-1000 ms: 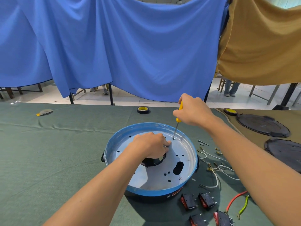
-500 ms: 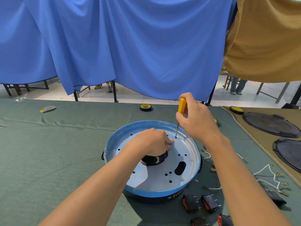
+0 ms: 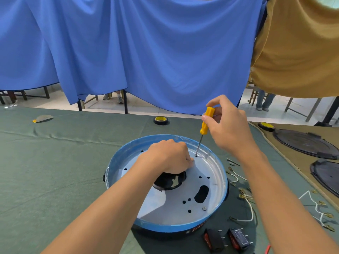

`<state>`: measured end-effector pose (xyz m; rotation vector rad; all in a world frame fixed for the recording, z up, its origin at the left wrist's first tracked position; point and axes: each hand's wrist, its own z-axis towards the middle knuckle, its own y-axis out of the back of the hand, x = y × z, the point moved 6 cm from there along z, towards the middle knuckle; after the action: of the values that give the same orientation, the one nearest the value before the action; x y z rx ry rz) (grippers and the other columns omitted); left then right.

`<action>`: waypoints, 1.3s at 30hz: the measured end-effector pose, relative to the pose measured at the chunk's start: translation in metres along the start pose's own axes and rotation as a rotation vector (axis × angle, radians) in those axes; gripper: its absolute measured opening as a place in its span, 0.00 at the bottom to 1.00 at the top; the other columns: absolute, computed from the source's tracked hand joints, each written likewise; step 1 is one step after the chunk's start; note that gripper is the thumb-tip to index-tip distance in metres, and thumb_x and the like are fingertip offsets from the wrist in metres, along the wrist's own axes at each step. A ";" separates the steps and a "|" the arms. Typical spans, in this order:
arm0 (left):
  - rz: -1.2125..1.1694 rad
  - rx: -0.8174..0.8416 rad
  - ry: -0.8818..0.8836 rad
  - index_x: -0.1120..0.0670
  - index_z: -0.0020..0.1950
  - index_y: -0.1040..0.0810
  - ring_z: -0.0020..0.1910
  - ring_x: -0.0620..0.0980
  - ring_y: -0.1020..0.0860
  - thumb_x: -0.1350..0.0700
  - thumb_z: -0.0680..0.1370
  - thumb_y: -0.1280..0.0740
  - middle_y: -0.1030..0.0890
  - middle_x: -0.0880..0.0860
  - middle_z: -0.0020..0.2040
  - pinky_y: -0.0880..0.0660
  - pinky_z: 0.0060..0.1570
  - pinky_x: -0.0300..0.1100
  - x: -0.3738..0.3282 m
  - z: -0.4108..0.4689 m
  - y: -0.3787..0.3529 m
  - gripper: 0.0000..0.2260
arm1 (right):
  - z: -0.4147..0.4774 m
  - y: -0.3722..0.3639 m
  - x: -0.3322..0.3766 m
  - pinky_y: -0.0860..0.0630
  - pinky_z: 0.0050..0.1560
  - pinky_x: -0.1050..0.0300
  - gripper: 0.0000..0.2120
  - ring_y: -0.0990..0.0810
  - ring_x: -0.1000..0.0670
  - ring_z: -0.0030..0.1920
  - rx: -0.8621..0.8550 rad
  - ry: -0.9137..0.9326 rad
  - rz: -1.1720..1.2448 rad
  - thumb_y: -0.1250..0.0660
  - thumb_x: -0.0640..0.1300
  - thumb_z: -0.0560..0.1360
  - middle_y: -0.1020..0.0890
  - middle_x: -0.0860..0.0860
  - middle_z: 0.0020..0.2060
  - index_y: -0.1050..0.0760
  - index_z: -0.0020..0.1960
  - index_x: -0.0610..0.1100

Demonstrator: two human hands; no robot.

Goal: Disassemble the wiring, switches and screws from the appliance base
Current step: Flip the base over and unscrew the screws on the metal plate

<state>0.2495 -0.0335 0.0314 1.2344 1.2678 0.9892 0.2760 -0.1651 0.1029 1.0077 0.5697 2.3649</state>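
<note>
Mid-frame, the curled left hand (image 3: 170, 155) braced the appliance base (image 3: 211, 173), presumably steadying it; the right hand (image 3: 229, 129) gripped the screwdriver (image 3: 207, 121) on a screw (image 3: 196, 156).

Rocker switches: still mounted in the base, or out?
Out. Two black switches lie loose on the green cloth, on the near side of the appliance base, prongs exposed.

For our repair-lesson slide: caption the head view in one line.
Right hand holds a yellow screwdriver on a screw in the blue appliance base; left hand rests on the base beside it.
</note>
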 end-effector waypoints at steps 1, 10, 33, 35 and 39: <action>0.001 -0.011 0.004 0.48 0.60 0.22 0.45 0.54 0.27 0.39 0.80 0.43 0.25 0.50 0.43 0.28 0.46 0.48 0.000 -0.001 0.000 0.19 | 0.000 0.002 0.000 0.26 0.56 0.52 0.07 0.18 0.48 0.42 0.006 -0.008 0.001 0.32 0.42 0.76 0.18 0.51 0.40 0.27 0.52 0.48; 0.031 -0.100 0.013 0.48 0.58 0.22 0.45 0.56 0.28 0.40 0.79 0.41 0.25 0.51 0.46 0.32 0.42 0.47 -0.002 0.000 0.001 0.16 | 0.000 -0.001 -0.002 0.21 0.48 0.44 0.12 0.18 0.43 0.42 0.044 -0.057 0.019 0.41 0.36 0.76 0.20 0.46 0.49 0.31 0.57 0.47; 0.113 -0.318 -0.009 0.47 0.56 0.19 0.40 0.52 0.27 0.40 0.78 0.39 0.24 0.49 0.41 0.33 0.38 0.46 -0.008 0.003 0.001 0.16 | 0.000 0.005 0.000 0.28 0.47 0.54 0.08 0.23 0.46 0.41 -0.071 0.009 -0.117 0.30 0.50 0.76 0.22 0.51 0.34 0.22 0.53 0.47; 0.113 -0.321 -0.015 0.47 0.56 0.19 0.39 0.52 0.27 0.40 0.78 0.39 0.24 0.49 0.40 0.33 0.38 0.46 -0.009 0.003 0.002 0.16 | 0.000 0.002 -0.001 0.25 0.51 0.47 0.10 0.23 0.43 0.46 -0.028 0.008 -0.168 0.35 0.45 0.78 0.22 0.50 0.38 0.24 0.58 0.45; 0.113 -0.312 -0.022 0.47 0.55 0.19 0.39 0.52 0.28 0.40 0.78 0.39 0.26 0.49 0.38 0.33 0.37 0.45 -0.010 0.002 0.003 0.16 | 0.000 -0.005 -0.004 0.24 0.49 0.46 0.10 0.24 0.45 0.46 0.007 -0.015 -0.160 0.37 0.49 0.79 0.23 0.50 0.42 0.28 0.57 0.46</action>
<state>0.2512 -0.0433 0.0351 1.0773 0.9905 1.2017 0.2799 -0.1639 0.0982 0.9452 0.6293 2.2148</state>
